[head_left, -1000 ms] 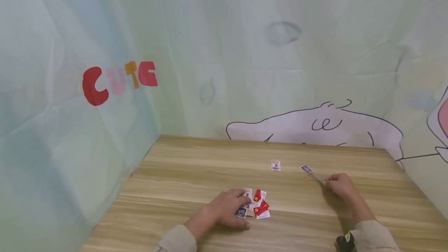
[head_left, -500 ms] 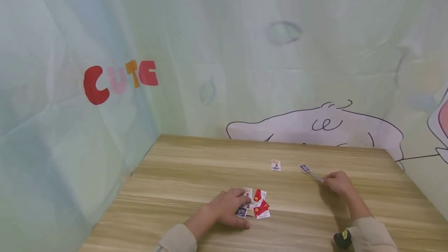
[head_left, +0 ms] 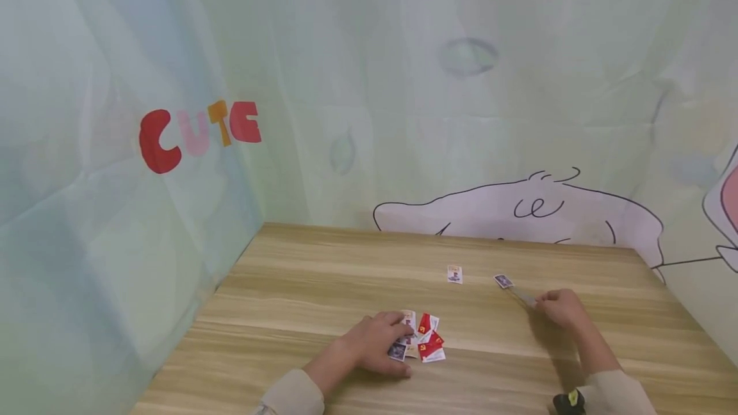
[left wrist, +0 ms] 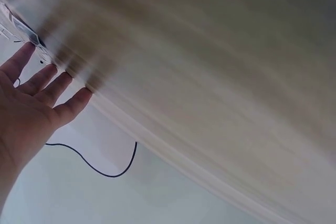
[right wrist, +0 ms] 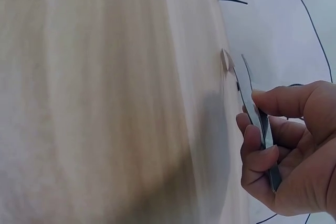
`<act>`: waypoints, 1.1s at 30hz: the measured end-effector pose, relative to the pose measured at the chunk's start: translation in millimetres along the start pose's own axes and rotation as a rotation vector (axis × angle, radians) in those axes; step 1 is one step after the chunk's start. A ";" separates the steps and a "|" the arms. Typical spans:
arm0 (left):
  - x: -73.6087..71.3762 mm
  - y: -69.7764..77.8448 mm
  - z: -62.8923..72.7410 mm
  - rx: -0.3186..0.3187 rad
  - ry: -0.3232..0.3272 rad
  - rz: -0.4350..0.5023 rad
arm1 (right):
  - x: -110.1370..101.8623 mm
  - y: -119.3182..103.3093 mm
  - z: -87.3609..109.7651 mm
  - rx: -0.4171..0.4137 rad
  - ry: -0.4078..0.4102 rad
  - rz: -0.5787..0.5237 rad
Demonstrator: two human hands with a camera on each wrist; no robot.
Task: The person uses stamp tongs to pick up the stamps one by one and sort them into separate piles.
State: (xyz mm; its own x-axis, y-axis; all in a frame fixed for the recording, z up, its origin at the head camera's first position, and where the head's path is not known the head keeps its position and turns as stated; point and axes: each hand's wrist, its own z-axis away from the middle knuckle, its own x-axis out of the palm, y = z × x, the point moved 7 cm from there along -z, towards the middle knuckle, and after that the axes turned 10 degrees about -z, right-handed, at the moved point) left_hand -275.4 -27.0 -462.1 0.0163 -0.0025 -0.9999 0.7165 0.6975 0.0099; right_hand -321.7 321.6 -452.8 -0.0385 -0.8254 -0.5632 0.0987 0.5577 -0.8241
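Observation:
My right hand (head_left: 560,307) pinches a pair of metal tweezers (right wrist: 252,100) between thumb and fingers. In the right wrist view the two tweezer arms stand apart near their tips. A small dark picture stamp (head_left: 503,281) lies at the tips; whether they grip it, I cannot tell. To its left a pale stamp (head_left: 455,275) lies flat by itself. My left hand (head_left: 375,341), fingers spread and relaxed, rests over a small group of stamps (head_left: 409,319) and partly covers them. Beside its fingertips are several overlapping red-and-white stamps (head_left: 432,352).
The wood-grain table (head_left: 311,261) meets a pale printed cloth backdrop (head_left: 346,82) at the back and left. A dark object with a yellow mark (head_left: 569,401) is by the right cuff.
The right hand and tweezers shift slightly left, then back right; the dark stamp at the tips moves a little with them. The left hand stays in place.

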 end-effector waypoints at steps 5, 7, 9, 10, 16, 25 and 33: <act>0.0 0.5 0.7 -0.003 0.002 -0.001 | 4.9 -8.4 0.1 -0.033 -0.014 -0.014; -0.2 0.7 0.9 -0.003 0.002 0.000 | 7.4 -11.2 0.5 -0.023 -0.026 -0.040; -0.4 0.9 1.1 -0.003 0.002 0.003 | 9.5 -12.6 1.3 -0.002 -0.040 -0.067; -0.4 0.9 1.1 -0.002 0.003 0.005 | 10.1 -12.9 1.7 0.010 -0.043 -0.078; -1.7 1.8 0.8 0.008 0.008 0.011 | 10.0 -12.1 1.0 0.024 -0.036 -0.074; -1.1 0.5 -0.5 0.012 0.005 0.015 | 12.8 -11.0 -0.8 0.007 -0.033 -0.028; -0.3 -0.1 0.4 0.008 0.003 0.013 | 14.4 -12.1 3.9 0.005 -0.029 -0.058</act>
State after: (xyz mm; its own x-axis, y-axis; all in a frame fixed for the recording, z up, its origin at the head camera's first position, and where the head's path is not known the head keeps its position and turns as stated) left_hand -275.2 -27.4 -461.8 0.0238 0.0089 -0.9997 0.7215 0.6920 0.0233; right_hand -319.5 302.6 -450.7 -0.0158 -0.8584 -0.5127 0.1025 0.5086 -0.8549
